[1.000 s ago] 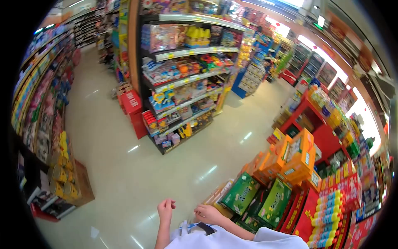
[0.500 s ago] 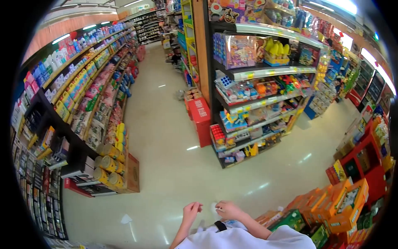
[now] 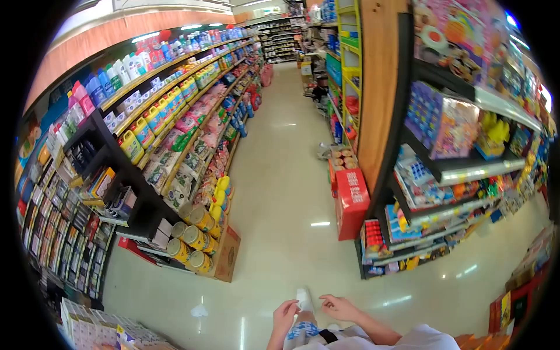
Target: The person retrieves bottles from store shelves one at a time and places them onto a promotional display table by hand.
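My left hand (image 3: 286, 313) is low in the head view, in front of my body, its fingers loosely bent and holding nothing that I can see. To its right, my right hand (image 3: 340, 308) points inward with its fingers slightly apart and nothing visible in them. The two hands are apart from each other and touch no goods. Between them a white shoe (image 3: 304, 297) shows on the floor, below a blue-and-white patterned cloth (image 3: 303, 331).
An aisle floor (image 3: 274, 169) runs ahead. Stocked shelves (image 3: 186, 125) line its left side, with yellow-labelled cans (image 3: 200, 240) at the end. At right stand a red box (image 3: 352, 201) and a toy shelf (image 3: 443, 169). A white scrap (image 3: 199, 311) lies on the floor.
The view has turned left and moved forward, so the aisle is more central and the orange boxes at right have mostly left view. My hands have drawn slightly farther apart.
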{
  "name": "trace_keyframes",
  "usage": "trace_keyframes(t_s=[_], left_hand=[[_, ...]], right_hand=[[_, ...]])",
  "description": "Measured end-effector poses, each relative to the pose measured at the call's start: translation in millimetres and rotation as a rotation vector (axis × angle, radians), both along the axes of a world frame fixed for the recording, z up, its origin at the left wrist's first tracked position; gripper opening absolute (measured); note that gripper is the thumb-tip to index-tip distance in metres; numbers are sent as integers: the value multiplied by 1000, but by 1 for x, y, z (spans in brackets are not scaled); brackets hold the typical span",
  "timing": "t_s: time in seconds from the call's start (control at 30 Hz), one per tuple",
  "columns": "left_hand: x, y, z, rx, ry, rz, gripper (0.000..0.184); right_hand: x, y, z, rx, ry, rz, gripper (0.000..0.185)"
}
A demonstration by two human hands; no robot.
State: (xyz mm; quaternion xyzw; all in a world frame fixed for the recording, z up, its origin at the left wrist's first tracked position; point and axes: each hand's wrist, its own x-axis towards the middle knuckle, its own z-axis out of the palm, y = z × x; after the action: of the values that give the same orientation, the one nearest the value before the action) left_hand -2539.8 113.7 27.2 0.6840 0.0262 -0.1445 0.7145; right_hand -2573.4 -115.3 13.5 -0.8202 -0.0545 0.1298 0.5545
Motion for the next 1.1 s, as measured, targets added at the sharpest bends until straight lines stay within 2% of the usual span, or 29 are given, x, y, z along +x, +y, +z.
trace_keyframes(t_s=[0.07,0.13,0.3,0.37,0.4,0.57,0.67,0.77,0.83,0.93,1.03,1.1], left_hand=[[29,7,9,20,21,73,22],[67,13,14,-12,9,104,22],[167,37,32,-109,-122,153,21],[199,47,38,-29,-161,170,20],[214,51,25,-62,-161,215,20],[263,69,33,-47,-157,300,18],[286,74,23,-40,-137,328,19],[317,70,22,-39,-87,320,18],[348,67,18,-22,-101,308,18],[406,65,15,7,-69,263,18],[480,54,21,23,-153,189,18],[531,40,46,89,-131,169,19]], right_hand=[[32,10,3,-42,26,74,40],[81,17,11,133,-56,95,40],[197,48,50,179,-72,149,39],[237,69,47,186,-107,187,39],[258,77,41,212,-110,212,39],[313,112,62,212,-72,300,38],[346,124,53,185,-79,391,38],[389,124,35,199,-74,411,37],[423,124,27,336,63,311,33],[476,118,24,388,99,303,34],[541,101,32,369,22,302,34],[591,84,35,403,-8,234,34]])
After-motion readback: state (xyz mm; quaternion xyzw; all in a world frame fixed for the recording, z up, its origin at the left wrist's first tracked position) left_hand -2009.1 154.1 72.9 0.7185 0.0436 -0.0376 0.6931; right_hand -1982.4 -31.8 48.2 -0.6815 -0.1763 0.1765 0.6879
